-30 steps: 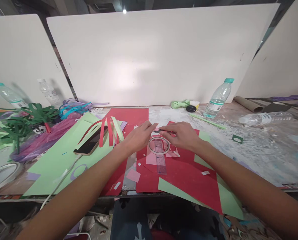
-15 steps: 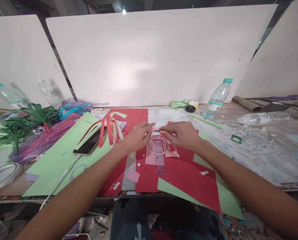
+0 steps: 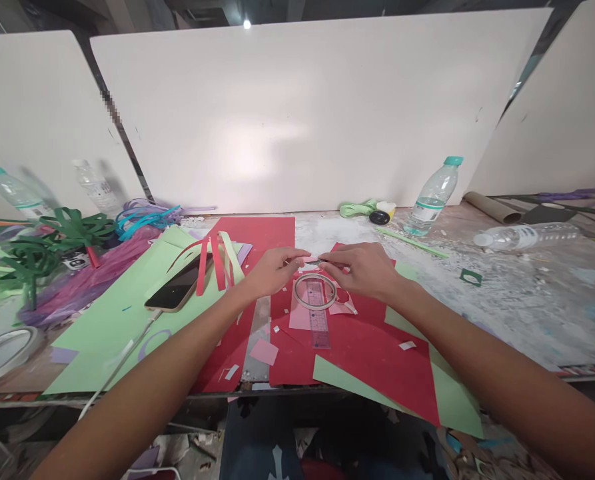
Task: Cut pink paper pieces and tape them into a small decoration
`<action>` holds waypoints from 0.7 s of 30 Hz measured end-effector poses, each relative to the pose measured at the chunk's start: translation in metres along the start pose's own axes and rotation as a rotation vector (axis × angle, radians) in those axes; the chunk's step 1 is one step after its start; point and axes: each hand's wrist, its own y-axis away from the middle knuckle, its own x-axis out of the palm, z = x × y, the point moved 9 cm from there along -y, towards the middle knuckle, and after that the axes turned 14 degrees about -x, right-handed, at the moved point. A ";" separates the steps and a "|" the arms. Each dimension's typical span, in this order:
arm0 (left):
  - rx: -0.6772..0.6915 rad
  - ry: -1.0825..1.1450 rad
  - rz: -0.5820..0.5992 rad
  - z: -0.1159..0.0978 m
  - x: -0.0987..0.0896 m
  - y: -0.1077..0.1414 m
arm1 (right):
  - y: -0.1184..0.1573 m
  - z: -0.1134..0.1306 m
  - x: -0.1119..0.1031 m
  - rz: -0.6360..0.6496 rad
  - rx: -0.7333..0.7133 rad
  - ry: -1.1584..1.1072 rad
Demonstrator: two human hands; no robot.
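Observation:
Above the red paper, my left hand (image 3: pixel 276 270) is closed in a pinch at the edge of a small pink piece of paper (image 3: pixel 306 261). Facing it, my right hand (image 3: pixel 361 268) is closed with a thin dark tool between thumb and fingers. Its tip reaches the pink piece; I cannot tell what kind of tool it is. Just below both hands, a roll of tape (image 3: pixel 297 301) lies on a clear ruler (image 3: pixel 320 332) and pink paper. Red and pale green paper strips (image 3: pixel 219 263) arch over a phone, left of my left hand.
A plugged-in phone (image 3: pixel 174 290) lies on green paper (image 3: pixel 97 333). At the left are dark green paper loops (image 3: pixel 84 227) and a larger tape roll (image 3: pixel 27 340). A water bottle (image 3: pixel 431 200) stands back right; another bottle (image 3: pixel 527 236) lies flat. White boards (image 3: pixel 317 113) close off the back.
My left fingers have drawn in slightly, and the pale green strip beside that wrist has swung down. My right hand has hardly moved.

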 end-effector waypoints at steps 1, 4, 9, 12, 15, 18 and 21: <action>0.001 0.012 0.005 0.000 0.000 0.000 | 0.000 0.000 0.000 0.004 -0.004 0.000; 0.001 0.032 0.018 0.000 0.000 0.000 | -0.001 0.001 0.001 0.016 -0.009 -0.006; -0.022 0.085 0.036 0.001 0.000 -0.001 | -0.001 0.000 0.000 0.018 0.004 -0.017; -0.006 0.080 0.043 -0.001 0.000 0.000 | -0.001 -0.002 0.000 0.021 0.025 -0.050; 0.009 0.072 0.016 -0.003 -0.003 0.000 | -0.002 -0.004 0.000 0.032 0.044 -0.093; 0.010 0.082 -0.036 -0.002 -0.007 -0.002 | -0.002 -0.004 0.002 0.034 0.057 -0.161; 0.023 0.092 -0.073 -0.002 -0.010 -0.002 | -0.001 -0.006 0.004 0.024 0.074 -0.225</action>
